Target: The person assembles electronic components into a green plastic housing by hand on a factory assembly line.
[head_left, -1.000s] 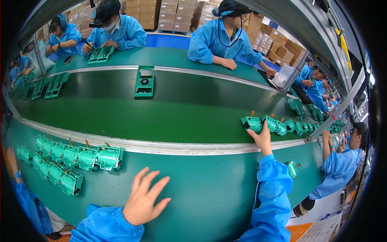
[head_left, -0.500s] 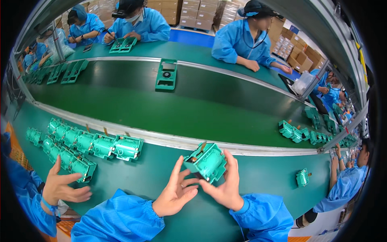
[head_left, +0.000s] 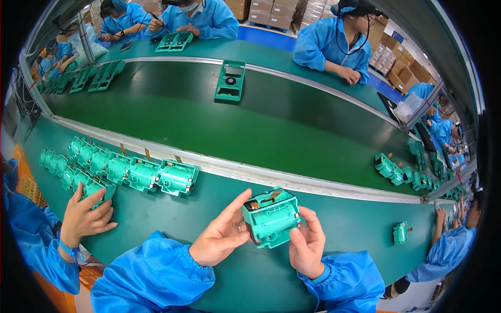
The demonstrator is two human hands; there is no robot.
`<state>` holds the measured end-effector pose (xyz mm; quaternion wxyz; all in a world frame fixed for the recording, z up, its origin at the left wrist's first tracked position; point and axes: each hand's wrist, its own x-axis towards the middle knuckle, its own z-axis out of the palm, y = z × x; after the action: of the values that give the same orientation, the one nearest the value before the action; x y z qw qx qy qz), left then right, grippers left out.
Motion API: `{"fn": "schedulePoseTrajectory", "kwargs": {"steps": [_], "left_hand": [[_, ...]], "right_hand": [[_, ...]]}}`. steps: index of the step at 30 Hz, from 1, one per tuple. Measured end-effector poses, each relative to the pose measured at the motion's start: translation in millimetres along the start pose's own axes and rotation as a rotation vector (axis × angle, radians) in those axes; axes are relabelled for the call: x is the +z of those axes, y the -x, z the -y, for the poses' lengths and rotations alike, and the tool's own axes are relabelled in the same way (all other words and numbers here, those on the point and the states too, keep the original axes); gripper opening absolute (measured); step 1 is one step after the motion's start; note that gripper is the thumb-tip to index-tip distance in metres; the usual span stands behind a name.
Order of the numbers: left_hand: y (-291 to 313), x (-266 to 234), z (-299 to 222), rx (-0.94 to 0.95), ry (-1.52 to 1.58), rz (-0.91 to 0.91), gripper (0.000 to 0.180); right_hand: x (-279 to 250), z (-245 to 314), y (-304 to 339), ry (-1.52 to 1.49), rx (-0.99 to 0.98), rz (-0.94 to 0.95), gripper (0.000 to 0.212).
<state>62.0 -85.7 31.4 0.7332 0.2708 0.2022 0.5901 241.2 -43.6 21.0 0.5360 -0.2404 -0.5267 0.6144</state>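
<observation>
Between my two hands, above the green bench, is a teal-green plastic housing (head_left: 274, 219) with a ribbed face and a short brown flex strip on top. My left hand (head_left: 222, 235) grips its left side with thumb and fingers. My right hand (head_left: 309, 242) pinches its right side, the thumb on the lower right corner. To the left, a neighbour's hand (head_left: 88, 216) reaches over the near end of the front row of similar housings. A row of such housings (head_left: 177, 177) stands along the metal rail.
A metal rail (head_left: 250, 176) divides my bench from the dark green conveyor belt (head_left: 172, 115). On the belt lies a green frame (head_left: 229, 81) with a round black part. One housing (head_left: 400, 233) sits alone at the right. Several people in blue work across the belt and at both sides.
The housing in my hands has turned so its ribbed face shows more squarely, and both hands have shifted their hold. The neighbour's hand at left has moved onto the front row of housings.
</observation>
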Motion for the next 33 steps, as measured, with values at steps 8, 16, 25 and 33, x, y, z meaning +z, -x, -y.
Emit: {"fn": "schedulePoseTrajectory", "kwargs": {"steps": [8, 16, 25, 33], "left_hand": [[-1.8, 4.4, -2.6, 0.067, -0.134, 0.067, 0.087], [-3.7, 0.2, 0.8, 0.095, -0.227, 0.028, 0.082], [-3.0, 0.0, 1.6, 0.098, -0.269, 0.034, 0.08], [-3.6, -5.7, 2.9, 0.152, -0.401, 0.011, 0.075]], "right_hand": [[-0.1, 3.7, -2.2, 0.118, -0.168, 0.085, 0.044], [-3.4, 0.8, -3.4, 0.121, -0.152, 0.112, 0.041], [-6.9, 4.8, -1.3, -0.193, 0.165, 0.04, 0.034], [-15.3, 5.4, -2.3, -0.178, 0.302, 0.019, 0.015]]}}
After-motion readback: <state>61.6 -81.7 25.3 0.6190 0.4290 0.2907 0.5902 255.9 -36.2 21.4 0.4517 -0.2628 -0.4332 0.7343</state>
